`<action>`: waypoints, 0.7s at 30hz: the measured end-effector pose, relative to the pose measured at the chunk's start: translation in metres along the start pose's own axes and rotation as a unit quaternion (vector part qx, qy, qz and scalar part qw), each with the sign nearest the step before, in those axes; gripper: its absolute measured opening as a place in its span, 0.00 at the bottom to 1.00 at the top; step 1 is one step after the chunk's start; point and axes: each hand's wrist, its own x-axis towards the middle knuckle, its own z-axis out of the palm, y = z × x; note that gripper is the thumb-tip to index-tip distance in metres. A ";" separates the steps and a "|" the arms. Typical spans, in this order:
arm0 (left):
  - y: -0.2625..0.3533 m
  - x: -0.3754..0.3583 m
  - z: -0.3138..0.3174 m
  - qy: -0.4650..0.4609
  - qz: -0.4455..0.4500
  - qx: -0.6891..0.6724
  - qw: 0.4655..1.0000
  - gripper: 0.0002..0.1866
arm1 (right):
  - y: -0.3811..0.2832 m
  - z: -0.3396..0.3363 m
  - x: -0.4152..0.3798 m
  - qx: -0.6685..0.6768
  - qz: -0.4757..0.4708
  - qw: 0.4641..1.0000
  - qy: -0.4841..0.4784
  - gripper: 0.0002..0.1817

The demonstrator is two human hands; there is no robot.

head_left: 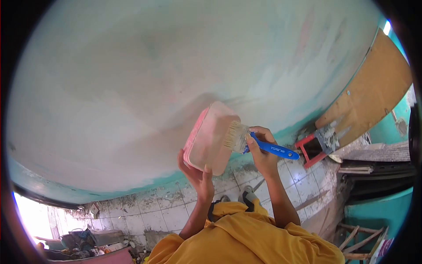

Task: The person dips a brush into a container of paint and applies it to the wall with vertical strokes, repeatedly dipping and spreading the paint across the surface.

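My left hand grips the lower left edge of a pink plastic tub, thumb over the rim and fingers around the outside. The tub is tilted, and pale pink paint coats what shows of its inside. In my right hand is a paintbrush with a blue handle, my fingers closed near its ferrule. Its pale bristles point left and overlap the tub's right side in this view. Right behind the tub rises a wall with patchy whitish paint over turquoise.
White floor tiles, stained and dusty, lie below. To the right are a red-framed object, a brown board leaning at the wall, and a wooden stool-like frame. A pink container with clutter stands lower left.
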 end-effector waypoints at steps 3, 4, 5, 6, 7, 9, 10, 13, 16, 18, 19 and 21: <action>0.003 -0.010 0.012 -0.033 0.019 0.018 0.999 0.57 | -0.003 -0.005 -0.005 -0.049 -0.050 0.997 0.016 0.14; 0.004 -0.010 0.018 -0.046 0.037 0.042 0.997 0.58 | -0.005 -0.007 -0.006 -0.078 -0.060 0.995 0.019 0.14; 0.005 -0.013 0.025 -0.053 0.036 0.041 0.997 0.58 | -0.007 -0.011 -0.007 -0.109 -0.069 0.991 0.024 0.13; 0.008 -0.016 0.032 -0.067 0.035 0.038 0.996 0.59 | -0.009 -0.016 -0.006 -0.110 -0.067 0.991 0.029 0.13; 0.009 -0.019 0.035 -0.080 0.033 0.035 0.996 0.60 | -0.011 -0.020 -0.005 -0.130 -0.057 0.990 0.027 0.13; 0.001 -0.021 0.040 -0.093 0.049 0.053 0.993 0.60 | -0.014 -0.025 -0.002 -0.148 -0.052 0.987 0.027 0.12; -0.002 -0.023 0.041 -0.102 0.063 0.068 0.990 0.60 | -0.015 -0.028 -0.003 -0.156 -0.036 0.987 0.029 0.11; -0.006 -0.027 0.051 -0.110 0.057 0.073 0.990 0.60 | -0.017 -0.040 -0.006 -0.137 -0.013 0.989 0.047 0.10; -0.008 -0.031 0.066 -0.109 0.050 0.072 0.990 0.60 | -0.011 -0.057 -0.005 -0.107 -0.031 0.991 0.080 0.10; -0.012 -0.034 0.079 -0.100 0.051 0.072 0.991 0.60 | -0.016 -0.071 -0.003 -0.121 -0.046 0.986 0.101 0.10; -0.015 -0.036 0.085 -0.093 0.043 0.076 0.992 0.60 | -0.017 -0.079 -0.001 -0.119 -0.059 0.986 0.100 0.10; -0.023 -0.040 0.098 -0.086 0.043 0.058 0.994 0.60 | -0.020 -0.093 0.002 -0.095 -0.054 0.989 0.102 0.10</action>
